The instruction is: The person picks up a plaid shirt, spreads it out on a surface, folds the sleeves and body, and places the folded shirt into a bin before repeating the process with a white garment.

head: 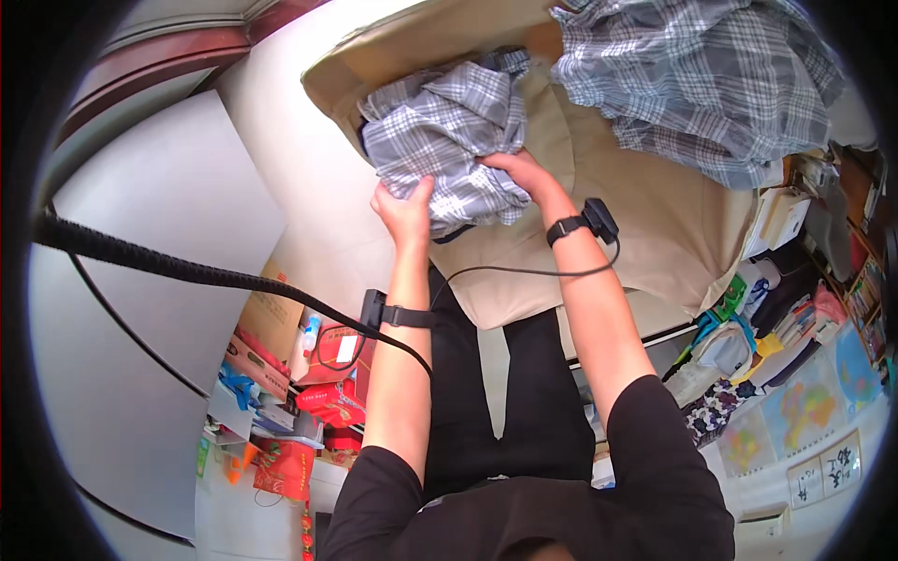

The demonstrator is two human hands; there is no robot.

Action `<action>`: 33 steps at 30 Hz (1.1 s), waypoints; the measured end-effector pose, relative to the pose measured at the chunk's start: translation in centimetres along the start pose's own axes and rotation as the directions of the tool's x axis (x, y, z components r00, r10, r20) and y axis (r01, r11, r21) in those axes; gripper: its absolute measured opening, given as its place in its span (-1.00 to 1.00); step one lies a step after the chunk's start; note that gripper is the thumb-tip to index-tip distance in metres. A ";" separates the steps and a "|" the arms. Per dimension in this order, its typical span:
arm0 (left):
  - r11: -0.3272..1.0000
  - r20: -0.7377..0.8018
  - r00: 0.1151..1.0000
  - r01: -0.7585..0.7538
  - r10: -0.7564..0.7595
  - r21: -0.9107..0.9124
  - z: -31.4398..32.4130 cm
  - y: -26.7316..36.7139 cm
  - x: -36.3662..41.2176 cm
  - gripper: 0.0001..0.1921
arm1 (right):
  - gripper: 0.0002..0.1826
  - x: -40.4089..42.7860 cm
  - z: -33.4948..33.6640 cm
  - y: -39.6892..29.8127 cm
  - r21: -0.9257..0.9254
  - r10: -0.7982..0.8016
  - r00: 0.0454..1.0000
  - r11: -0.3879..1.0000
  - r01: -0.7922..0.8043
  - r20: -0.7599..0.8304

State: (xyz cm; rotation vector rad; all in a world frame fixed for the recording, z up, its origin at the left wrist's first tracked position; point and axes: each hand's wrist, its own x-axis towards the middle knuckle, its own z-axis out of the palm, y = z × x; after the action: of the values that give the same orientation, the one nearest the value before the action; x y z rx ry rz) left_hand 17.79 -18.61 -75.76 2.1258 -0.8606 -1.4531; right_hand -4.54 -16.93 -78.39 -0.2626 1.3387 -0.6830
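A bunched grey-and-white plaid cloth [449, 133] is between my hands, over the left end of a beige fabric-covered sofa [624, 217]. My left hand [407, 210] grips its near left corner, thumb on top and fingers underneath. At the right side, my right hand [519, 172] holds the cloth, with the fingers partly hidden in its folds. A dark edge shows beneath the cloth; what it belongs to is unclear. Further right on the sofa lies a larger heap of matching plaid fabric [701, 84], away from both hands.
Black cables [210, 270] run from devices strapped to both wrists and cross the view. A light-grey cabinet [140, 280] stands left, near red boxes and bags [330, 400]. Books, bags and clothes [729, 343] crowd the right side beyond the sofa.
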 end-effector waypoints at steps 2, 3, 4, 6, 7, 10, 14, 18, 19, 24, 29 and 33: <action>0.917 -0.163 0.936 -0.251 0.311 0.311 2.4 -0.4 -2.6 -0.29 | -0.37 -1.9 -1.9 0.9 -0.061 0.002 0.995 0.998 -0.008 -0.102; 0.925 -0.084 0.970 -0.187 0.227 0.330 3.6 0.4 -3.7 -0.22 | -0.38 -2.8 -3.3 1.2 -0.093 0.014 0.985 0.995 -0.030 -0.172; 0.893 -0.056 0.967 -0.205 0.247 0.402 5.1 1.1 -4.9 -0.18 | -0.38 -3.4 -4.9 1.7 -0.122 0.020 0.970 0.991 -0.051 -0.242; 0.940 0.020 0.982 -0.188 0.190 0.283 7.4 2.1 -5.9 -0.14 | -0.40 -4.1 -8.3 2.8 -0.066 0.034 0.944 0.996 -0.058 -0.327; 0.903 0.057 0.956 -0.292 0.289 0.315 8.4 0.8 -5.7 -0.14 | -0.41 -4.1 -9.1 2.8 -0.039 0.041 0.931 0.998 -0.059 -0.362; 0.877 0.124 0.924 -0.382 0.362 0.290 10.4 -1.6 -5.3 -0.16 | -0.36 -3.8 -10.4 2.0 -0.020 0.044 0.953 0.998 -0.052 -0.301; 0.996 0.197 0.980 0.056 -0.043 -0.062 10.4 -2.9 -4.4 -0.26 | -0.44 -3.6 -10.2 3.6 -0.155 -0.020 0.910 0.987 -0.048 -0.413; 0.982 0.365 0.930 0.030 0.041 -0.186 9.3 -5.1 -3.6 -0.34 | -0.52 -3.8 -8.5 1.3 -0.010 -0.012 0.961 1.000 0.010 -0.278; 0.995 0.328 0.944 0.011 0.021 -0.095 8.7 -6.3 -3.0 -0.39 | -0.53 -3.6 -7.8 0.3 -0.053 -0.086 0.950 0.996 0.073 -0.299; 0.996 0.354 0.932 0.088 -0.081 -0.005 4.9 -2.9 -5.6 -0.46 | -0.10 -7.9 -6.7 -0.8 -0.488 -0.305 0.656 0.866 -0.111 -0.691; 0.894 0.528 0.794 0.044 -0.302 0.446 -5.6 -1.2 -8.8 -0.56 | -0.55 -27.2 -6.7 1.8 -0.499 -0.532 0.720 0.815 0.294 -0.445; 0.787 0.440 0.832 -0.007 -0.337 0.617 -13.2 1.6 -11.1 -0.57 | -0.74 -49.6 -5.5 9.4 -0.257 -0.220 0.839 0.961 0.100 -0.497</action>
State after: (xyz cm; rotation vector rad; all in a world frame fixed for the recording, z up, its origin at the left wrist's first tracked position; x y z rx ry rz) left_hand 26.78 -12.04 -62.45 2.2924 -1.5424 -2.1588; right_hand -10.56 20.90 -44.99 -0.3911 1.9411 -0.7802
